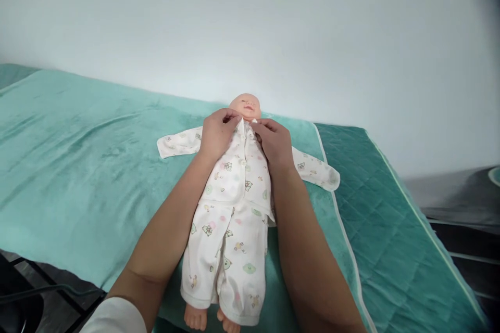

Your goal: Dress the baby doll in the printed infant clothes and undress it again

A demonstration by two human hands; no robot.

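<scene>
You are holding the collar [242, 124] of the shirt [238, 187] with both hands, just below the chin of the doll [246, 101]. Your left hand [217, 134] is pinching one side, its fingers nearly meeting over the cloth; your right hand [275, 140] is gripping the other side, its fingers almost closed too, though partly hidden, so I cannot tell how firmly. The doll is lying face up on the blanket [97, 166], its head near the far edge of the bed [398, 218] by the wall [250, 26], its feet [195, 317] pointing toward the near edge, the right edge running well apart. The button [242, 163] is sitting mid-chest, below your grip. If you are tugging one side harder, the front could be skewing around that button and leaving the collar uneven. Pulling upward could be lifting or dragging the doll, since it is resting on soft, loose cloth that could be bunching under it. The chin is leaving your fingers little room, so the collar could be slipping free. Your right forearm is lying beside the hem, where it could be catching and rucking the shirt.
</scene>
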